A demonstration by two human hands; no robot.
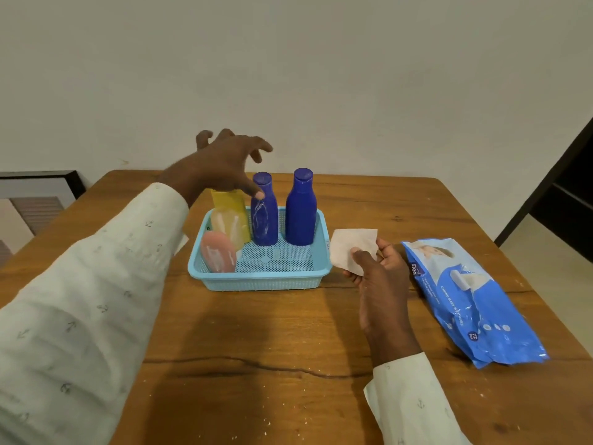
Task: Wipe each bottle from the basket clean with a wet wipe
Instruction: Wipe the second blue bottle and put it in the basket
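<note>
A light blue basket (263, 281) sits mid-table. Two dark blue bottles stand upright in it: the left one (264, 220) has whitish smears, the right one (300, 213) looks plain. A yellow bottle (231, 216) stands behind a pink bottle (218, 256) at the basket's left end. My left hand (224, 162) hovers over the yellow and left blue bottles, fingers spread, thumb tip in front of the blue bottle's neck. My right hand (378, 271) pinches a wet wipe (351, 245) just right of the basket.
A blue pack of baby wipes (471, 303) lies on the wooden table (272, 364) to the right. White specks dot the tabletop. A dark frame stands at the far left, a dark doorway at the far right.
</note>
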